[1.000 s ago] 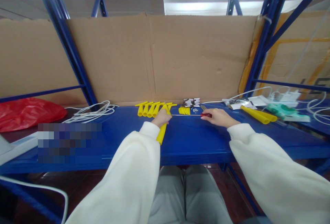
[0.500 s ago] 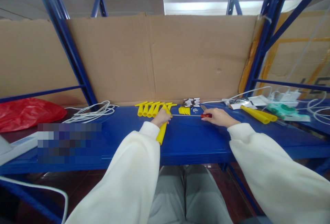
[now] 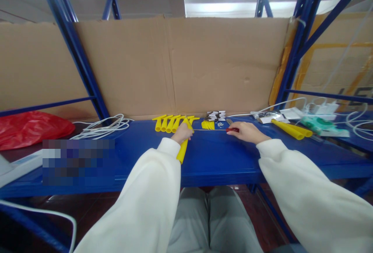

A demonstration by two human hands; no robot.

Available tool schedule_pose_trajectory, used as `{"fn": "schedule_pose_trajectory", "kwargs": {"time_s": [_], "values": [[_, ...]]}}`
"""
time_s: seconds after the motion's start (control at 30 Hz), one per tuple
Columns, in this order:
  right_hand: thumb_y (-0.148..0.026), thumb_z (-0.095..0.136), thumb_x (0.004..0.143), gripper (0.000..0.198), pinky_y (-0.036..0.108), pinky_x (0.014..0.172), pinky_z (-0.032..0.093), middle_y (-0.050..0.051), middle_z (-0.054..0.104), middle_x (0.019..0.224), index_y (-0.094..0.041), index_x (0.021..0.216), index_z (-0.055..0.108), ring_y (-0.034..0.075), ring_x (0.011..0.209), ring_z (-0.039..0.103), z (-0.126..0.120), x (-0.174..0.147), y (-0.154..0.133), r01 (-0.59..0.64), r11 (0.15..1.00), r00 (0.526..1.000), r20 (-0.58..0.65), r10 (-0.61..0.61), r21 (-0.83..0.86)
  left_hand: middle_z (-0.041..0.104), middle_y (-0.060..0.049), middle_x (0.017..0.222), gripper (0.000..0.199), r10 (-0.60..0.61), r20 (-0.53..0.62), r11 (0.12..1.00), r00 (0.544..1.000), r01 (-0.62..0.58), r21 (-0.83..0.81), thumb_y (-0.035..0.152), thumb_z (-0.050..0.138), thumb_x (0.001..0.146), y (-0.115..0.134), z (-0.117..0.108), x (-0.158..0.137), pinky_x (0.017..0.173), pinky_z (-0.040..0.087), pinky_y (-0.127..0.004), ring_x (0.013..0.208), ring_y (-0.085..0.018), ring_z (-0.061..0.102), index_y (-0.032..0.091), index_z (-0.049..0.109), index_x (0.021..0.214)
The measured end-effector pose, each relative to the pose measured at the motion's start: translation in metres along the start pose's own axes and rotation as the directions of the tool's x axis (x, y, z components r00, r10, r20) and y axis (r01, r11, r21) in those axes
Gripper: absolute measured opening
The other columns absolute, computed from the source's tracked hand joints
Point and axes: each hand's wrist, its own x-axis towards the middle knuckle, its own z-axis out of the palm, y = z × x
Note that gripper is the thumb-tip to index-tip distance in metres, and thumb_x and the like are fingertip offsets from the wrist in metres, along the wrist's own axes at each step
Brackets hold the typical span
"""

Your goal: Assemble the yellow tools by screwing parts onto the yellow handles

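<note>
My left hand (image 3: 183, 132) is closed around a yellow tapered plastic tube (image 3: 182, 152), its wide hollow end tilted down toward me. In my right hand (image 3: 244, 131) is the red handle of a screwdriver (image 3: 232, 129). Its long thin shaft runs left, and the tip meets the tube at my left fingers; the exact contact is hidden. Behind my left hand stands a row of several yellow T-shaped pieces (image 3: 163, 124). Between my hands, farther back, lie small yellow parts (image 3: 208, 124), a stack of black-and-white pieces (image 3: 216, 116) and tiny silvery bits (image 3: 219, 125), probably screws.
Two yellow cones (image 3: 291, 129) lie on the right of the blue table (image 3: 215, 156), near a green-and-white packet (image 3: 320, 125) and white cables. At left are a coiled white cable (image 3: 106, 128) and a red bag (image 3: 35, 128). A cardboard panel (image 3: 221, 66) closes the back.
The screwdriver handle looks turned a little in my right hand, its red now darker. My left hand and the yellow tube stay in place.
</note>
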Motion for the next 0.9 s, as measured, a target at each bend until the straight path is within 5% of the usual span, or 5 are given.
{"fn": "schedule_pose_trajectory", "kwargs": {"time_s": [0.27,0.5,0.7,0.9], "values": [[-0.036,0.063,0.084,0.016,0.027,0.061,0.044,0.004,0.074,0.085,-0.024,0.093,0.064,0.020,0.070,0.066,-0.003,0.002,-0.005,-0.055,0.998,0.996,0.068,0.055,-0.005,0.055,-0.001,0.050,0.020,0.022,-0.009,0.999,1.000,-0.022,0.044,0.000,0.053,0.077,-0.003,0.001,0.004,0.045,0.040,-0.022,0.046,-0.013,0.055,0.014,0.063,0.067],[-0.039,0.054,0.090,0.022,0.030,0.072,0.048,0.008,0.075,0.097,-0.022,0.092,0.068,0.023,0.085,0.068,0.000,0.001,-0.002,0.012,1.000,0.999,0.040,-0.013,0.022,0.057,-0.002,0.051,0.017,0.030,0.001,0.999,1.000,-0.030,0.030,0.002,0.055,0.076,-0.008,0.002,0.010,0.049,0.044,-0.024,0.050,-0.016,0.060,0.014,0.064,0.070],[-0.036,0.064,0.083,0.015,0.026,0.060,0.043,0.004,0.073,0.080,-0.023,0.091,0.064,0.019,0.067,0.065,-0.001,0.001,-0.003,-0.016,0.999,1.000,0.027,0.015,0.035,0.058,-0.002,0.052,0.015,0.044,0.012,0.999,0.999,-0.044,0.032,0.003,0.056,0.076,-0.009,0.002,0.011,0.051,0.045,-0.024,0.052,-0.016,0.060,0.013,0.067,0.075],[-0.037,0.053,0.091,0.021,0.029,0.066,0.046,0.006,0.074,0.088,-0.023,0.084,0.067,0.021,0.075,0.067,-0.002,0.001,-0.005,0.003,0.999,0.998,0.060,-0.006,0.051,0.062,-0.003,0.059,0.017,0.024,0.010,0.999,1.000,-0.025,0.045,0.004,0.054,0.078,-0.006,0.001,0.005,0.048,0.043,-0.022,0.048,-0.013,0.057,0.010,0.068,0.087]]}}
